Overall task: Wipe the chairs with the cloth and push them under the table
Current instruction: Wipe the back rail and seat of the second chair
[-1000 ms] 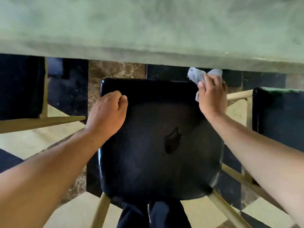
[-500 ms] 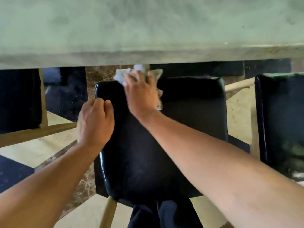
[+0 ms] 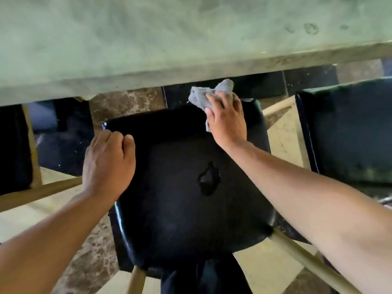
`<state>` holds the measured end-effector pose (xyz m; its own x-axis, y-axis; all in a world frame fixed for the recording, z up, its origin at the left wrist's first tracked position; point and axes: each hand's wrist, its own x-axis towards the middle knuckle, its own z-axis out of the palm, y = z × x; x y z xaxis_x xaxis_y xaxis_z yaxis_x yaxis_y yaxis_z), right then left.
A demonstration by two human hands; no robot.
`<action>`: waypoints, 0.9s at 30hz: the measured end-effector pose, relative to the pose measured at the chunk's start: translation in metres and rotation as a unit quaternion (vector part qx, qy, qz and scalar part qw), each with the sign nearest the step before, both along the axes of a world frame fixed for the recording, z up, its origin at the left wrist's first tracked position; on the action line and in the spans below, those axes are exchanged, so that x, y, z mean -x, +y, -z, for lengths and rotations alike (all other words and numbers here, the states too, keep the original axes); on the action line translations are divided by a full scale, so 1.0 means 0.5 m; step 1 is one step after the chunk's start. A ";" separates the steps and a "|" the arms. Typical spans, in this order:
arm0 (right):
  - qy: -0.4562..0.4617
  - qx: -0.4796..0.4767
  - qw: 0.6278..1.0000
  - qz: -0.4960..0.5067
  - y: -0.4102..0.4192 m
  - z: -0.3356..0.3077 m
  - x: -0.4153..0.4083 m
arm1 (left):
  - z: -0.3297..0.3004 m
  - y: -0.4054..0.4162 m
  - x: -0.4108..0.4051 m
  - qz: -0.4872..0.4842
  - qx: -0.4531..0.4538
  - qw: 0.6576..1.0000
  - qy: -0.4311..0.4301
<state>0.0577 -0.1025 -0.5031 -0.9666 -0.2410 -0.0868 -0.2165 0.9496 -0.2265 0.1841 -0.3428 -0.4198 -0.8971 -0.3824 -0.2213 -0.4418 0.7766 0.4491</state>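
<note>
A black padded chair seat (image 3: pixel 180 209) on pale wooden legs stands below me, its far edge near the grey table (image 3: pixel 148 43). A tear marks the seat's middle (image 3: pixel 209 180). My right hand (image 3: pixel 228 119) presses a crumpled grey cloth (image 3: pixel 209 94) onto the seat's far right corner. My left hand (image 3: pixel 108 164) is curled over the seat's left edge, holding it. The chair's front legs are partly hidden under the seat.
A second black seat (image 3: pixel 347 132) stands to the right and a third (image 3: pixel 12 149) at the left edge, both partly under the table. The floor has cream, brown and black tiles (image 3: pixel 125 102). My dark trouser legs (image 3: pixel 203 279) touch the seat's near edge.
My right hand swept the cloth from the seat's far right corner to the far left, then back to the far right. My left hand kept its hold on the left edge.
</note>
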 end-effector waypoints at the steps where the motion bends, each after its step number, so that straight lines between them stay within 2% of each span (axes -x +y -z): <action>1: -0.008 0.004 0.999 0.033 0.037 -0.003 0.013 | 0.005 0.005 0.010 0.002 -0.004 1.000 -0.002; 6: -0.060 0.042 0.996 0.057 0.148 -0.012 0.007 | 0.014 0.098 0.025 0.058 -0.035 0.998 -0.005; 13: -0.060 0.108 0.967 0.222 0.162 -0.018 -0.038 | 0.001 0.184 0.032 0.136 -0.063 0.989 -0.007; 16: -0.070 0.079 0.958 0.265 0.186 -0.027 -0.132 | -0.009 0.221 0.032 0.133 -0.081 0.987 -0.030; 19: -0.121 0.039 0.945 0.303 0.211 -0.046 -0.261 | -0.042 0.275 0.025 0.111 -0.116 0.986 -0.044; 22: -0.173 0.061 0.918 0.351 0.224 -0.054 -0.371 | -0.061 0.313 0.020 0.116 -0.140 0.982 -0.054; 24: -0.184 0.079 0.913 0.355 0.223 -0.061 -0.414 | -0.071 0.327 0.020 0.118 -0.148 0.980 -0.055; 27: -0.162 0.042 0.937 0.306 0.217 -0.054 -0.399 | -0.070 0.329 0.020 0.136 -0.149 0.978 -0.051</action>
<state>0.2572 0.0059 -0.4759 -0.8526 0.3311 -0.4043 0.4558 0.8496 -0.2655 0.1741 -0.1783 -0.3849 -0.9238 -0.0381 -0.3810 -0.2924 0.7127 0.6377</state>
